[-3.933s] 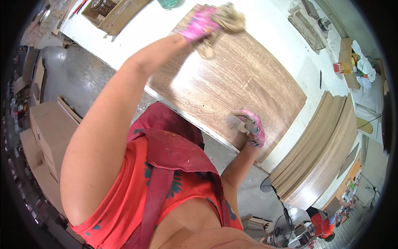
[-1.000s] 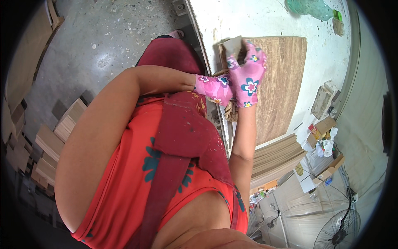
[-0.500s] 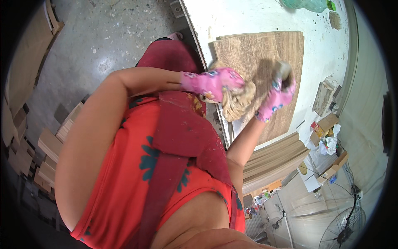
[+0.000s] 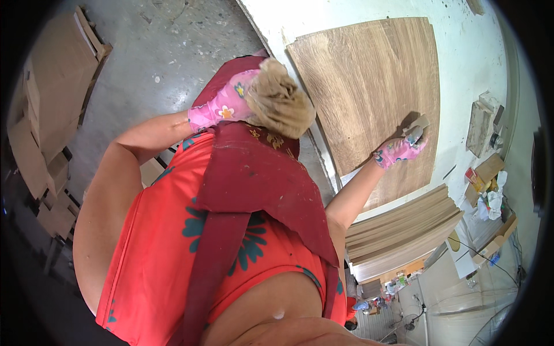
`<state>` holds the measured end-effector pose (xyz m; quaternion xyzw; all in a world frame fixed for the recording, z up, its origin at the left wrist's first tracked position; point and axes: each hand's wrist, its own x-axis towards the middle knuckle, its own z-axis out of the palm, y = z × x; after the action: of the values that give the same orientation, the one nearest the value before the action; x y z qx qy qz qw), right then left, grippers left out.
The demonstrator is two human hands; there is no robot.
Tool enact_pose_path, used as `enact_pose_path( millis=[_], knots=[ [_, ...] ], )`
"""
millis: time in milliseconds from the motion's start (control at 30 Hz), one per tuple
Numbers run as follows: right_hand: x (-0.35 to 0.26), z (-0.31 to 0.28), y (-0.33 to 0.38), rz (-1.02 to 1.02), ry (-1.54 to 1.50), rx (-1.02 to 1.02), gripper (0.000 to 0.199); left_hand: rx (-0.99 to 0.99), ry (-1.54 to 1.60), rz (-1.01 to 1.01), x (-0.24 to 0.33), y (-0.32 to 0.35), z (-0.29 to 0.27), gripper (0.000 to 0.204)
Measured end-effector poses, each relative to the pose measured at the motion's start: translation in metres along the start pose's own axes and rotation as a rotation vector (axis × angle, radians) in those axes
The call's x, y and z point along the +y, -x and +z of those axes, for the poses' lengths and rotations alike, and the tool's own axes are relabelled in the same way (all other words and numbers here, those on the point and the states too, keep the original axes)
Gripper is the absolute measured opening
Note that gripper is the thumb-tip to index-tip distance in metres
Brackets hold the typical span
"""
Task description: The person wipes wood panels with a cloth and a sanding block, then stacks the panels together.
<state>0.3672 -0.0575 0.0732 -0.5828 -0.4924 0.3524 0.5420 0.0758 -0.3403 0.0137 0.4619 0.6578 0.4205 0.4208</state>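
Since half a second ago the left hand [image 4: 226, 106] has drawn its bunched tan rag [image 4: 281, 105] back off the wood-grain board [image 4: 372, 95] toward the apron [image 4: 254, 184], while the right hand [image 4: 399, 150] has slid its small sanding block [image 4: 416, 126] further across; rubbing now seems to follow wiping. Both gloved hands are closed around what they hold. The board lies flat on the white desk [image 4: 470, 63], its long axis and grain running away from the person.

Pink flowered gloves are worn on the left hand [image 4: 226, 106] and right hand [image 4: 399, 150]; a tan rag [image 4: 281, 99], brown wood-grained panel [image 4: 375, 81] and perhaps beige block [image 4: 416, 124] are seen.
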Motion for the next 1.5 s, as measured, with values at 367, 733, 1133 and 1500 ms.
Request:
enact_pose_path(
  millis=[367,733,1133,1500],
  knots=[
    [-0.009,0.001,0.003,0.030,-0.026,-0.004,0.035,-0.040,0.183,-0.055,0.015,0.009,-0.046,0.040],
    [-0.006,0.001,0.002,0.021,0.003,-0.004,0.036,0.046,0.473,-0.461,0.054,-0.006,-0.026,0.039],
    [-0.017,0.011,-0.002,0.058,0.023,-0.360,0.041,-0.274,0.382,0.613,0.036,-0.075,0.081,0.038],
    [-0.092,0.134,0.078,-0.824,0.626,-1.221,0.052,-0.354,0.037,0.786,0.062,-0.095,0.060,0.029]
  ],
)
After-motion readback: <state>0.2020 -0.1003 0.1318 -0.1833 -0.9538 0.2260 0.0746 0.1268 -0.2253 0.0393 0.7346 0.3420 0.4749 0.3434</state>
